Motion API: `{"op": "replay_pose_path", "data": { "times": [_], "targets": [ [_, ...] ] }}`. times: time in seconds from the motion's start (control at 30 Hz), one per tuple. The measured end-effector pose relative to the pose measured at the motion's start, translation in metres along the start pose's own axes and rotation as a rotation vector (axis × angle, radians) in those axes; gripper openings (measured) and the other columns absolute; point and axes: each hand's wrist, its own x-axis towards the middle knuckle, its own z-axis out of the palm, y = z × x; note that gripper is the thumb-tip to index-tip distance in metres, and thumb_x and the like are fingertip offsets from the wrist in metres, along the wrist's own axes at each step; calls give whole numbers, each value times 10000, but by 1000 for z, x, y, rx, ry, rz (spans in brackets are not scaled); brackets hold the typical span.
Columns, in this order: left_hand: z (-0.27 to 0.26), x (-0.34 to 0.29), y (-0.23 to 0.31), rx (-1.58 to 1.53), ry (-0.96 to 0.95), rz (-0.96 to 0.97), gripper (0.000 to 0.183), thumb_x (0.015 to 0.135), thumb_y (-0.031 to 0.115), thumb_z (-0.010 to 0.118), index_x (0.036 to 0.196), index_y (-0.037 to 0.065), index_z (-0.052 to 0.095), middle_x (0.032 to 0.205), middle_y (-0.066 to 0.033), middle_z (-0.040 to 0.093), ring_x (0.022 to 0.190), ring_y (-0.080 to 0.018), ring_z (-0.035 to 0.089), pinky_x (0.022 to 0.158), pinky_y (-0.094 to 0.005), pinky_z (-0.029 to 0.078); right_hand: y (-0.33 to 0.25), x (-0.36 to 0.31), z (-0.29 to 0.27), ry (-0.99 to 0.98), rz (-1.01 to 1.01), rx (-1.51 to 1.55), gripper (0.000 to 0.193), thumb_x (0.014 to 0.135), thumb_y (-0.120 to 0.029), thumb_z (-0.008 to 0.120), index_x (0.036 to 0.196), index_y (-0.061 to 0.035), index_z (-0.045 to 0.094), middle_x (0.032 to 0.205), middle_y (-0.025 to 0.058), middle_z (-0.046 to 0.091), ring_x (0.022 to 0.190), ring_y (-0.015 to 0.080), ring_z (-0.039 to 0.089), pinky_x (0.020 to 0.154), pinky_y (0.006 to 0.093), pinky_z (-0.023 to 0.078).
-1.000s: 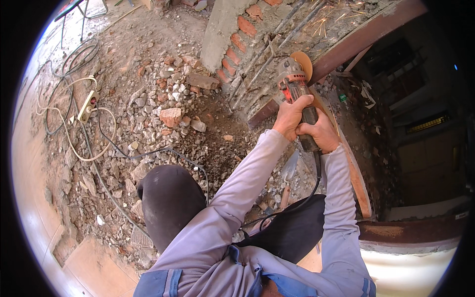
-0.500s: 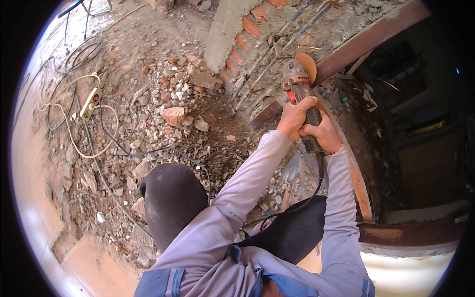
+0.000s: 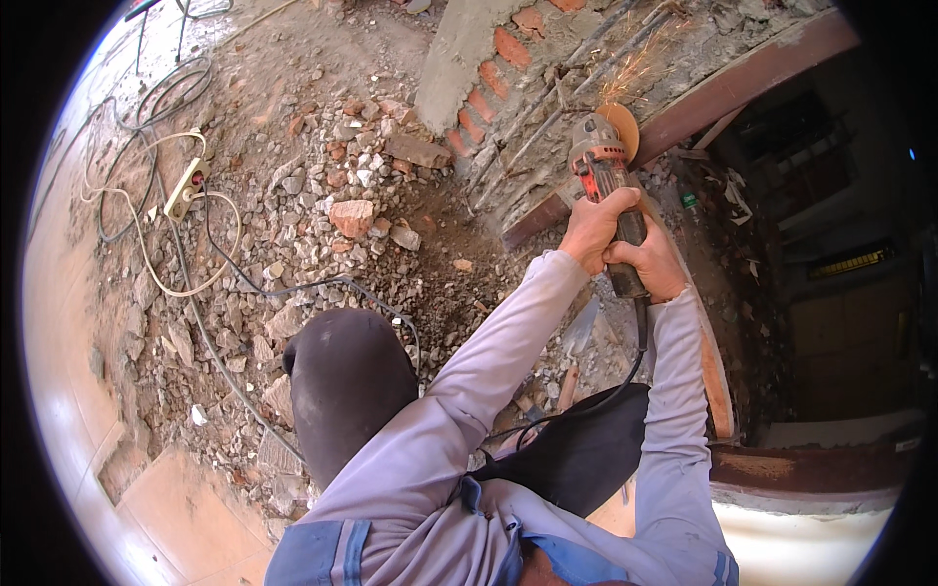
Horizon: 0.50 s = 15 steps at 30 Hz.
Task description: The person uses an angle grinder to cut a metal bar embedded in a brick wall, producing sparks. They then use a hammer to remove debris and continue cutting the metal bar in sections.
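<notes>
An angle grinder [image 3: 599,161] with a red and dark body points away from me at the broken wall edge. My left hand [image 3: 590,234] is closed round the middle of its body. Farther back, my right hand [image 3: 659,262] grips the rear handle, above the black cord. The tan disc [image 3: 622,130] is beside the reddish-brown frame beam [image 3: 747,78]. Orange sparks [image 3: 640,73] fly from the far side of the disc, over thin steel bars [image 3: 557,117] bared in the masonry. The exact point of contact is too small to tell.
Broken brick and stone rubble [image 3: 362,186] covers the ground to the left. A cream power strip [image 3: 186,190] lies there among looped cables. The grinder's cord runs down past my bent legs. To the right, a dark opening [image 3: 831,342] lies beyond a curved wooden edge [image 3: 718,386].
Sparks now spray more brightly and widely from the disc. Both hands keep hold of the grinder; the whole view has shifted slightly.
</notes>
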Motion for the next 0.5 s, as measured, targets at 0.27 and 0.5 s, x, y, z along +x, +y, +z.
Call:
{"op": "replay_pose_path", "data": {
  "times": [0.27,0.5],
  "targets": [
    [0,2,-1,-15,-15,8,318,854,253,737,1034,19,620,896,-49,625,707,-142,611,591,-303,504,3,3,-2,-3,6,8,562,626,-192,792,1095,45,592,956,70,648,844,165,625,772,290,507],
    [1,1,-1,-23,-4,7,298,857,252,734,1017,25,626,875,-39,628,701,-133,612,585,-298,498,4,3,-4,-14,23,-2,585,627,-204,798,1114,44,587,974,73,645,857,169,623,771,290,504]
  ]
}}
